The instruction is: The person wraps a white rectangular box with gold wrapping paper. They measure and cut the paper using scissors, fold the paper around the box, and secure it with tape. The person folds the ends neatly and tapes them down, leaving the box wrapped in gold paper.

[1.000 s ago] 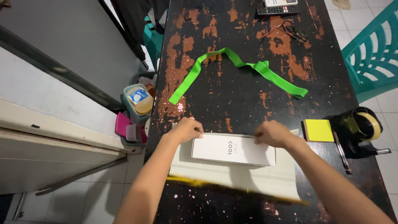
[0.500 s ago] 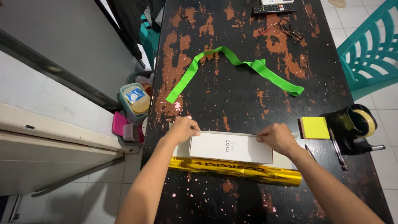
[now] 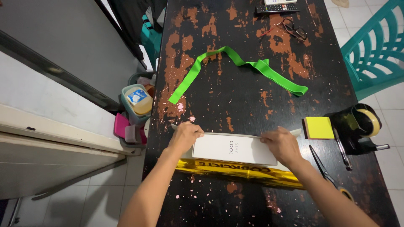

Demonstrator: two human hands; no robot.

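While the person leans over the worn black table (image 3: pixel 235 101), both forearms come in from the near edge. Nearest to the body lies a gold wrapping paper (image 3: pixel 240 170), shiny, its near side rolled up against the long side of a white box (image 3: pixel 233 149). The box lies flat on this paper, at the near part of the table, between the two hands. The left hand (image 3: pixel 185 136) pinches the left far corner of the box together with a thin edge of paper; the fingers are closed on it. The right hand (image 3: pixel 281 145) rests on the right end of the box, fingers bent and pinching the paper edge there.

Just to the right lie scissors (image 3: pixel 326 172), a pen (image 3: pixel 341 149), a yellow pad of sticky notes (image 3: pixel 319 127) and a black tape dispenser (image 3: pixel 357 126). Farther away a green ribbon (image 3: pixel 235 67) curves across the middle of the table. At the far end are glasses (image 3: pixel 294 30) and a remote control (image 3: pixel 277 8). A teal chair (image 3: pixel 374 50) stands at the right.
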